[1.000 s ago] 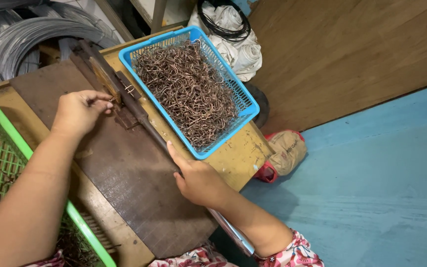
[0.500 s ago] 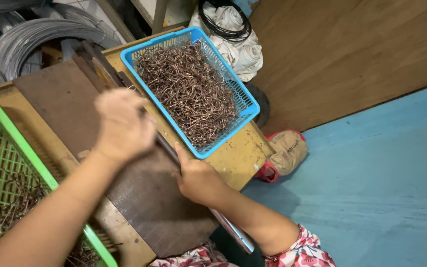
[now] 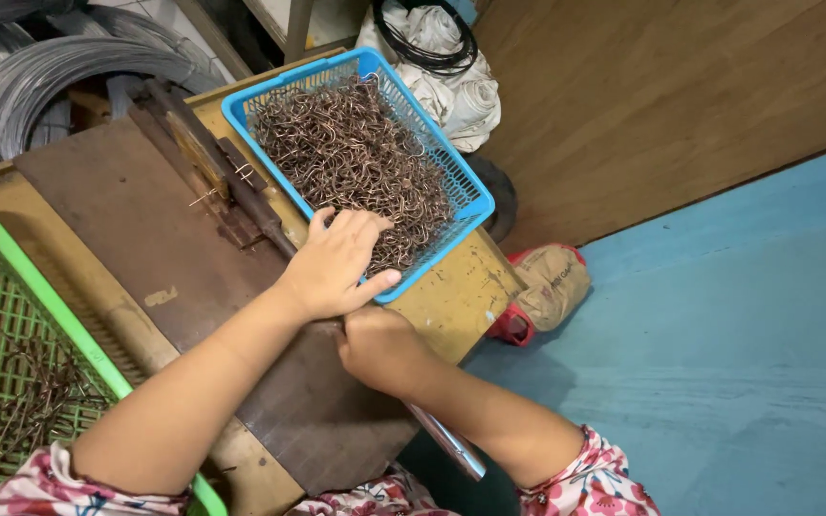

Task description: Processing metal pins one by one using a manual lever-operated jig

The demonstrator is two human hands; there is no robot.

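Fingers of the left hand were spread narrow and curled down into the near corner of the blue basket, tips on the pile of bent wire hooks; thumb lay over the basket's near rim. Could not tell whether they had pinched any hooks or only rested on them.

Right hand sat at 5 o'clock of the left, closed in a fist round the handle of a long metal lever, whose bright end stuck out toward the body at 5 o'clock. Lever ran up to 11 o'clock across the dark steel plate to the bending jig, just beside the basket's left wall.

Progress, judged from how things lay:
- Blue basket was heaped near full with hooks of one shape, so a large batch looked done.
- Jig had one or two small wire pieces on it, apart from both hands; too small to say whether bent or not.
- Green basket at 9 o'clock held only a thin scatter of wire pieces on its mesh floor, so that stock looked mostly used.
- Wire coils stood at 11 o'clock behind the bench, well apart from the hands, so plenty of raw wire was left.

Yellow wooden bench carried plate and blue basket; blue floor at 3 o'clock.
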